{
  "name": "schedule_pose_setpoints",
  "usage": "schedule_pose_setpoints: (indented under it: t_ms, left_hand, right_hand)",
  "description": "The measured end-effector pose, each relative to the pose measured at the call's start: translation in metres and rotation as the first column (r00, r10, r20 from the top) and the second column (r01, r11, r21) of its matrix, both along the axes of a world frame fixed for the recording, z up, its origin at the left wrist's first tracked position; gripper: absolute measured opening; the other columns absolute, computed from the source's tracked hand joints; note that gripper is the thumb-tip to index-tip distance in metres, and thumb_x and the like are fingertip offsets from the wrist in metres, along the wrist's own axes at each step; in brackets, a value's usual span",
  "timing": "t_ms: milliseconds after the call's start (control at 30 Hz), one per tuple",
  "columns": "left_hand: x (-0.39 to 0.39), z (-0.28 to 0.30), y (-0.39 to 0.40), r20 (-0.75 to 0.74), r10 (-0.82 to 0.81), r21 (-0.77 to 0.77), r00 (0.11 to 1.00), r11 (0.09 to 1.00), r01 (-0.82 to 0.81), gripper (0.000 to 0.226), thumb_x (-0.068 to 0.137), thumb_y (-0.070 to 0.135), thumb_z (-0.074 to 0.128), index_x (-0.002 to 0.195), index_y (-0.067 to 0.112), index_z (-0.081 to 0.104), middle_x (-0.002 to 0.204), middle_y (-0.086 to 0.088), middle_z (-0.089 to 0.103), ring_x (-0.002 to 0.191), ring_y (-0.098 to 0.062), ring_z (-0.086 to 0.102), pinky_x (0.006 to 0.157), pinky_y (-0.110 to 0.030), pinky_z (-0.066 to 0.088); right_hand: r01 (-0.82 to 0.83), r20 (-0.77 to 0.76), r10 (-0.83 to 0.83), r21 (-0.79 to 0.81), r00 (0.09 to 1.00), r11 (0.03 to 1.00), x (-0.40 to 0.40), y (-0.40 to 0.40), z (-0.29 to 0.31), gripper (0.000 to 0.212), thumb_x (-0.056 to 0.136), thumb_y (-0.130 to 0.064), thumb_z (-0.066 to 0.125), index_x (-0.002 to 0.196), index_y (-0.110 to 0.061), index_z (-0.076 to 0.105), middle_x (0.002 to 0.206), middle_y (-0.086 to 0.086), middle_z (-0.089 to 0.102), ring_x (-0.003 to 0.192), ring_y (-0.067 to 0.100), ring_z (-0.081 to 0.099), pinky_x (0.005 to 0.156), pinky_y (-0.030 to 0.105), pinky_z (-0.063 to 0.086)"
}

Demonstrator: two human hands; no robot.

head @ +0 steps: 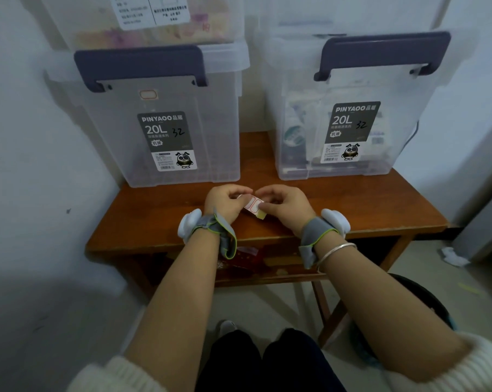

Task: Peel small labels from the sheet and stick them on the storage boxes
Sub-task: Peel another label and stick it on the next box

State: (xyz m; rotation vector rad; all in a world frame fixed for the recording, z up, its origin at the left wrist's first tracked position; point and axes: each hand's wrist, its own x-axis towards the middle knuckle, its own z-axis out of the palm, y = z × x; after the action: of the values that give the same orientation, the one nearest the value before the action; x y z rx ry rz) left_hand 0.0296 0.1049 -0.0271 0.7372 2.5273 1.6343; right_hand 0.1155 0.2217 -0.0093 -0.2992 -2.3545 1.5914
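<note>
Where the wooden worktop (352, 219) meets the wall stand two clear storage boxes with dark blue handles: left box (165, 131) at 11 o'clock from the hands, right box (338, 114) at 1 o'clock. Each carries a dark printed sticker reading "PINYAOO", "20L", with handwritten "32" and a cartoon panda figure; finer print unreadable. Left box also bears one small red-bordered label (148, 94) just below its handle, blank as far as can be told. Third box (143, 18) stacked on the left one, cut off at 12 o'clock, white sticker text too blurred to read.

Label sheet (253, 206): small strip with red-bordered blank labels, held above the worktop centre, partly hidden by fingers. Left hand (226, 203) pinches its 9 o'clock end; right hand (284, 206) pinches its 3 o'clock end, thumb on the sheet's lower corner. Whether a label is already lifted cannot be told. Both wrists wear grey straps with white devices; silver bangle (335, 250) on the right forearm
</note>
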Motion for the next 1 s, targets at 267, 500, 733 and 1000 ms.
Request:
schedule_pose_setpoints:
  t_ms: [267, 500, 733, 1000]
  left_hand:
    - [0.003, 0.002, 0.001, -0.007, 0.007, -0.045, 1.000, 0.999, -0.007, 0.019, 0.085, 0.006, 0.057, 0.098, 0.006, 0.071, 0.087, -0.013, 0.068, 0.082, -0.020, 0.059, 0.062, -0.018, 0.041]
    - [0.007, 0.004, 0.002, -0.025, -0.010, -0.110, 1.000, 0.994, 0.008, 0.019, 0.085, 0.006, 0.057, 0.096, 0.005, 0.072, 0.094, -0.021, 0.071, 0.090, -0.034, 0.064, 0.069, -0.026, 0.040]
    - [0.009, 0.006, 0.002, -0.032, -0.001, -0.130, 0.999, 0.992, -0.003, 0.019, 0.085, 0.006, 0.057, 0.097, 0.005, 0.072, 0.096, -0.020, 0.071, 0.091, -0.032, 0.064, 0.073, -0.026, 0.043]
    - [0.012, 0.008, 0.001, -0.043, -0.004, -0.166, 0.999, 0.986, -0.003, 0.020, 0.086, 0.006, 0.055, 0.098, 0.006, 0.071, 0.098, -0.017, 0.072, 0.083, -0.019, 0.059, 0.072, -0.022, 0.040]
  right_hand:
    - [-0.025, 0.020, 0.023, 0.125, 1.000, 0.992, 0.003, 0.000, 0.000, 0.026, 0.082, -0.003, 0.057, 0.106, -0.009, 0.065, 0.100, 0.006, 0.062, 0.088, 0.010, 0.053, 0.082, 0.021, 0.041]
    - [0.002, 0.022, -0.006, 0.168, 1.000, 0.986, 0.002, -0.002, -0.002, 0.025, 0.083, -0.004, 0.056, 0.106, -0.010, 0.064, 0.105, 0.014, 0.066, 0.089, 0.013, 0.053, 0.081, 0.025, 0.042]
    - [-0.004, 0.017, 0.001, 0.171, 1.000, 0.985, 0.004, -0.002, -0.001, 0.022, 0.082, -0.004, 0.055, 0.102, -0.008, 0.065, 0.099, 0.013, 0.066, 0.084, 0.012, 0.053, 0.073, 0.022, 0.040]
    - [-0.014, 0.021, 0.008, 0.270, 1.000, 0.963, 0.005, -0.003, -0.001, 0.020, 0.082, -0.004, 0.055, 0.097, -0.009, 0.067, 0.093, 0.012, 0.067, 0.081, 0.013, 0.052, 0.075, 0.023, 0.040]
